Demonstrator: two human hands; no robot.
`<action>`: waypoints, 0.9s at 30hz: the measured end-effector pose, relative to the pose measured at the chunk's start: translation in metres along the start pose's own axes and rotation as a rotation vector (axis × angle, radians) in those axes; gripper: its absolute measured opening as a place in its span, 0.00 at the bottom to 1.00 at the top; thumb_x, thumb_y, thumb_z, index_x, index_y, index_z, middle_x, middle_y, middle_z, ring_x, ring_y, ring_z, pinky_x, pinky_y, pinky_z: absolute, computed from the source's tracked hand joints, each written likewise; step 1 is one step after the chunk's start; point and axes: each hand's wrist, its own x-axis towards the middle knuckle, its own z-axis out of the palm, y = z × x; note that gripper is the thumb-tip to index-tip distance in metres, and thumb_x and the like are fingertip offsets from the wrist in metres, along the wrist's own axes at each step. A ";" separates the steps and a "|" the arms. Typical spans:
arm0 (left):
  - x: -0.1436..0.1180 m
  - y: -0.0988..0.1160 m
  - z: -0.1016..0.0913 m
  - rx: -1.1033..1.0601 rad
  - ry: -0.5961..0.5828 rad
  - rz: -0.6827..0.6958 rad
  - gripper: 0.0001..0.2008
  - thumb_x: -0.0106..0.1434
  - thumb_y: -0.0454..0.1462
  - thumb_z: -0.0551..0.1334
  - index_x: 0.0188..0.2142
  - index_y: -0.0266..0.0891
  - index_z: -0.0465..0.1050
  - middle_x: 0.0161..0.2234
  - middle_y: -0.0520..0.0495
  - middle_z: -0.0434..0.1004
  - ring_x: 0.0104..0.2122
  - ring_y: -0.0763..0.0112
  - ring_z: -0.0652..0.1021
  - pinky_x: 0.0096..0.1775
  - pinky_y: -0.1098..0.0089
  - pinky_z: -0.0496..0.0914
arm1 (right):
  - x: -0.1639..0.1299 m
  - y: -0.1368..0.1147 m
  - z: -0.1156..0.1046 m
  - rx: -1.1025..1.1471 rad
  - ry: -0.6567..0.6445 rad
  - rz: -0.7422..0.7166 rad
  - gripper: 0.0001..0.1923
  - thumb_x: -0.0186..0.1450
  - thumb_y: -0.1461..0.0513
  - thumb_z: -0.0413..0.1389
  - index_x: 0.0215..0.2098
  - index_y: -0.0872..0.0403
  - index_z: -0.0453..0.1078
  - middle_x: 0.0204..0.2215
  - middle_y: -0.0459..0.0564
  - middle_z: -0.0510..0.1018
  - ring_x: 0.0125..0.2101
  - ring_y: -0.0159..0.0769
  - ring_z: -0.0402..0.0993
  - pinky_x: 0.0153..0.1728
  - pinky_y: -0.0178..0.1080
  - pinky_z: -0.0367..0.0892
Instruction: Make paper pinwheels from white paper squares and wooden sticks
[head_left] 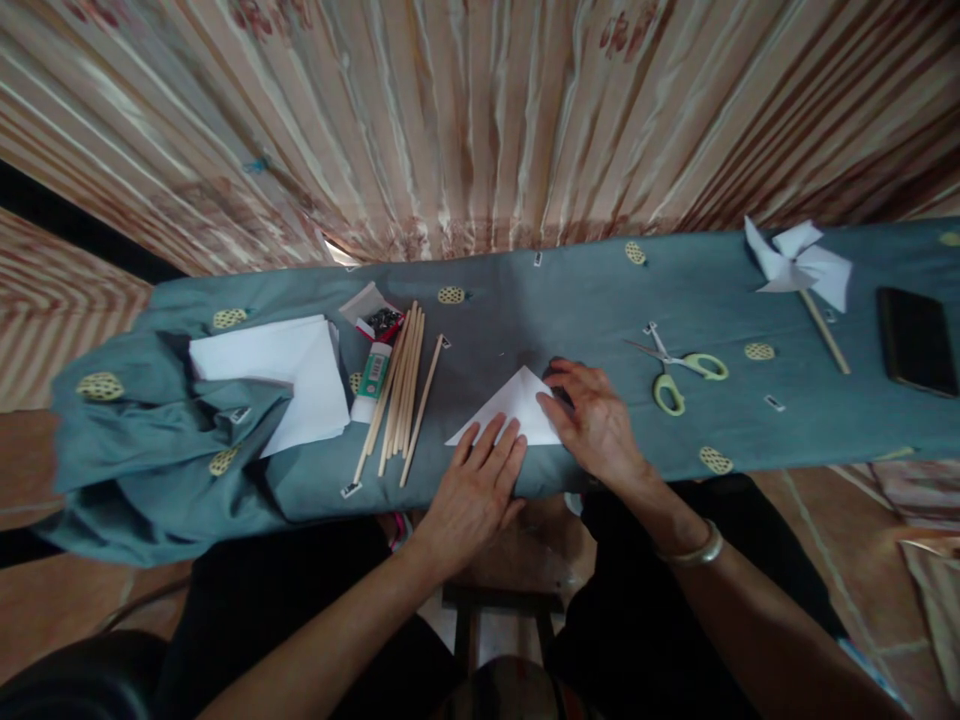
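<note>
Along the near edge of the green cloth point(570, 300), you have the folded white paper point(521, 400) lying between the wooden sticks point(403, 385) and the scissors point(667, 359). Your left hand point(476, 495) lies over its lower edge, fingers slightly apart. Your right hand point(602, 428) curls at its right side; whether it pinches the paper cannot be told. Well to your right, a pinwheel point(787, 272) lies near a phone point(916, 340).
</note>
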 end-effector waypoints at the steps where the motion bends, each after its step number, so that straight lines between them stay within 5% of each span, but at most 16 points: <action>1: 0.000 0.000 0.001 0.004 0.000 0.001 0.33 0.66 0.42 0.63 0.64 0.28 0.57 0.67 0.31 0.59 0.68 0.45 0.58 0.65 0.47 0.56 | -0.004 -0.002 -0.001 -0.024 -0.001 -0.021 0.14 0.71 0.57 0.52 0.47 0.57 0.73 0.52 0.62 0.77 0.52 0.50 0.72 0.54 0.53 0.68; 10: 0.001 -0.002 0.007 0.013 0.011 0.009 0.30 0.68 0.42 0.59 0.65 0.30 0.57 0.67 0.31 0.59 0.68 0.45 0.58 0.65 0.45 0.55 | -0.043 -0.026 0.001 -0.083 -0.075 -0.043 0.24 0.72 0.58 0.48 0.65 0.54 0.59 0.64 0.64 0.65 0.62 0.54 0.64 0.58 0.58 0.60; 19: -0.018 -0.018 -0.010 0.003 0.026 -0.030 0.27 0.67 0.39 0.61 0.63 0.30 0.60 0.61 0.32 0.68 0.61 0.51 0.68 0.61 0.52 0.64 | -0.063 0.018 -0.026 -0.041 -0.019 0.196 0.25 0.71 0.55 0.48 0.64 0.53 0.61 0.66 0.64 0.62 0.65 0.55 0.59 0.60 0.63 0.58; 27: -0.046 -0.025 -0.026 0.085 0.021 -0.120 0.27 0.65 0.36 0.62 0.62 0.31 0.60 0.54 0.33 0.72 0.54 0.50 0.72 0.53 0.52 0.69 | -0.072 0.044 -0.034 0.037 0.039 0.142 0.24 0.68 0.57 0.50 0.60 0.56 0.66 0.63 0.63 0.66 0.64 0.55 0.61 0.62 0.61 0.59</action>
